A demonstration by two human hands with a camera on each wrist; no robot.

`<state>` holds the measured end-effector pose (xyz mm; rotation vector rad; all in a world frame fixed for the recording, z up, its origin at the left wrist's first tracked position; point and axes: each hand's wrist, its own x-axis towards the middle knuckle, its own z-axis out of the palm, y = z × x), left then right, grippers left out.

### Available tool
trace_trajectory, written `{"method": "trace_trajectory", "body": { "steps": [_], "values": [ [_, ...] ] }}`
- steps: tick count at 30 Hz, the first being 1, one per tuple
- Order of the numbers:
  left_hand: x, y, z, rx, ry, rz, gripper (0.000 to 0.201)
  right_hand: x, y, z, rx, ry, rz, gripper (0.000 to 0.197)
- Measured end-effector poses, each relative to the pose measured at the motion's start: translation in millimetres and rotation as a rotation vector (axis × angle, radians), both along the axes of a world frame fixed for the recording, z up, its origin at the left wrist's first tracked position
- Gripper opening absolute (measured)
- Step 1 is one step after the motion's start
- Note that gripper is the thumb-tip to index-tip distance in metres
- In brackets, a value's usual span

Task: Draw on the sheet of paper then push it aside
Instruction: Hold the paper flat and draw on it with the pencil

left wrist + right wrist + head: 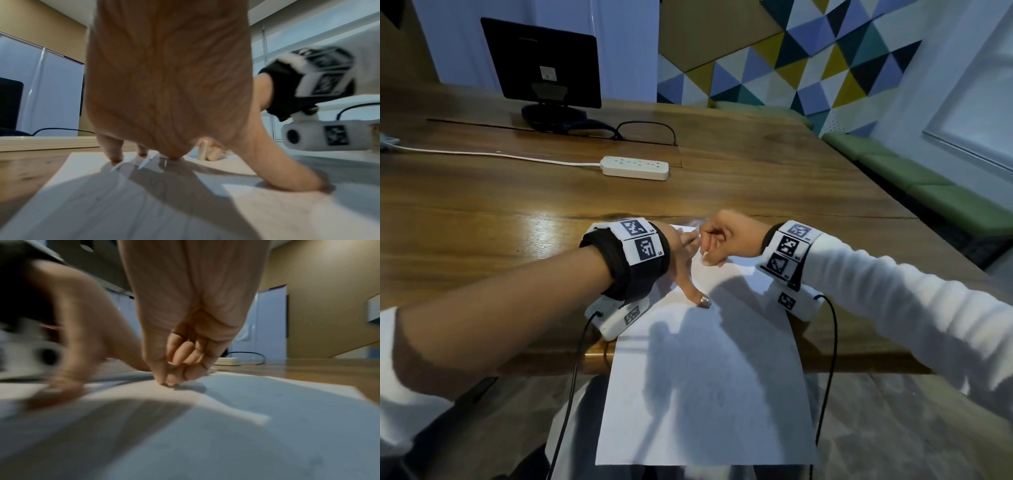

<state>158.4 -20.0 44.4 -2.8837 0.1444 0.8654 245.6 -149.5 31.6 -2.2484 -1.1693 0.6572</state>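
A white sheet of paper (pixel 705 377) lies on the wooden table (pixel 482 212), its near half hanging over the front edge. My left hand (pixel 686 265) is spread on the sheet's far left part, fingertips and thumb (pixel 304 183) pressing it down. Faint pencil lines (pixel 159 185) show under that palm. Just to its right, my right hand (pixel 722 236) has its fingers curled and pinches a short pale stick (pixel 202 150) that stands upright with its tip on the paper (pixel 102 203). In the right wrist view the curled fingers (pixel 180 369) hide the stick.
A white power strip (pixel 635 167) with its cord lies mid-table beyond the hands. A dark monitor (pixel 544 61) on a stand sits at the back left, with a black cable looping beside it. A green bench (pixel 928 185) runs along the table's right side.
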Motion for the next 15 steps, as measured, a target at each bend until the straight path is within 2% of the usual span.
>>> {"method": "trace_trajectory", "body": {
  "steps": [5, 9, 15],
  "values": [
    [1, 1, -2, -0.006, 0.017, 0.017, 0.119, -10, 1, 0, -0.011, 0.081, 0.079, 0.015],
    [-6, -4, 5, -0.020, 0.002, 0.014, 0.112, -6, 5, -1, 0.002, 0.013, 0.071, 0.021],
    [-9, -1, 5, -0.081, 0.006, 0.034, 0.105, -4, 13, 5, -0.017, -0.006, 0.104, 0.021]
  ]
}}
